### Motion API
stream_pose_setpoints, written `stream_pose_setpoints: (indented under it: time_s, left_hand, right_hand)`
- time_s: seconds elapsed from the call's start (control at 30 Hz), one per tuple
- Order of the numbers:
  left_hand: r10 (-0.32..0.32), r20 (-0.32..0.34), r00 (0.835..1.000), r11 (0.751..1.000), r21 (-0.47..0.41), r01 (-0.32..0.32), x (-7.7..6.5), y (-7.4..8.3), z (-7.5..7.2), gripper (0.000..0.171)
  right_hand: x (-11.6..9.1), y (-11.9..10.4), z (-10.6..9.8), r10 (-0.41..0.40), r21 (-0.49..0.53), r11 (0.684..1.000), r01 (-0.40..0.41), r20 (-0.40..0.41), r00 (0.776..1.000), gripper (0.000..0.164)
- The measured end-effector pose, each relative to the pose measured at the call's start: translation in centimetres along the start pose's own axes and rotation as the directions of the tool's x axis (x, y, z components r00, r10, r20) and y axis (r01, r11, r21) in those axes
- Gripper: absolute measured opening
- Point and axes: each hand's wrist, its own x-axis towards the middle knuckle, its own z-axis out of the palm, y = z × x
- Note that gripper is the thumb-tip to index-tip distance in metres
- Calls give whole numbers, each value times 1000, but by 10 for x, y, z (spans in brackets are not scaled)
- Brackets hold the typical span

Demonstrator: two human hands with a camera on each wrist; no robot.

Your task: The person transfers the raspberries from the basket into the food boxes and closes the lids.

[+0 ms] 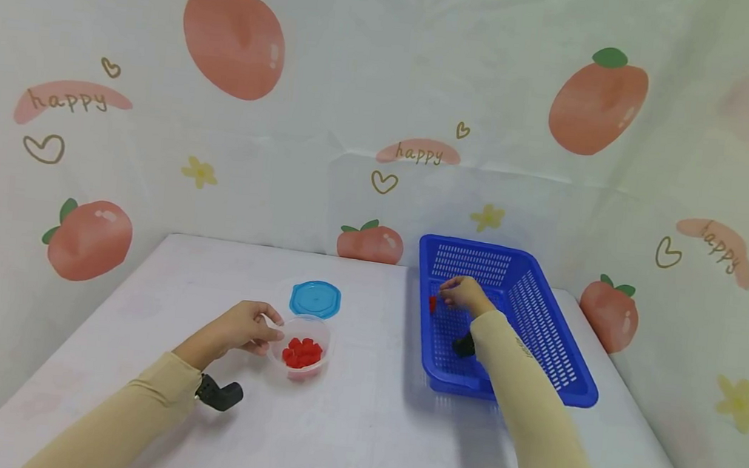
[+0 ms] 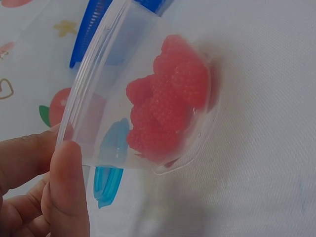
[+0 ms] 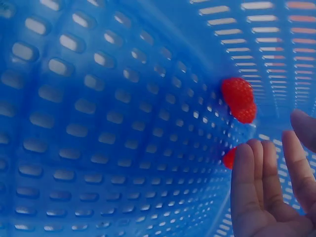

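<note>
My left hand [image 1: 242,329] pinches the rim of a round clear plastic tub [image 2: 98,74] between thumb and fingers. Several red raspberries [image 2: 165,103] lie heaped at the bottom of that tub, which stands on the table. Inside the blue basket [image 1: 555,346], my right hand [image 1: 466,294] reaches down with fingers fairly straight and nothing between them. In the right wrist view two raspberries [image 3: 239,98] lie against each other just beyond its fingertips. Another raspberry [image 3: 228,158] is partly hidden behind the fingers.
A light blue lid [image 1: 315,299] lies on the white table [image 1: 356,440] behind the tub. The basket has high slotted walls and stands at the right, near the fruit-printed backdrop [image 1: 312,184]. Black wrist devices [image 1: 221,394] hang under both forearms.
</note>
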Motion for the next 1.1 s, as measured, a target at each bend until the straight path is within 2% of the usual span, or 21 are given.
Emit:
stream_pose_setpoints:
  time_s: [0.43,0.7,0.8,1.1]
  left_hand:
    - [3,5,1000,1000,-8,-3,0,0,0,37]
    - [-9,5,1000,1000,-3,9,3,-1,-1,38]
    - [-2,11,1000,1000,-3,2,3,0,-1,38]
    - [5,-2,1000,1000,-5,-5,1,0,0,37]
  right_hand:
    - [-8,2,10,30,53,998,-36,115,993,20]
    - [-5,3,17,68,24,997,-71,93,993,18]
    - [-6,3,18,58,9,998,-59,95,994,16]
    - [1,5,19,79,-29,997,-76,90,993,5]
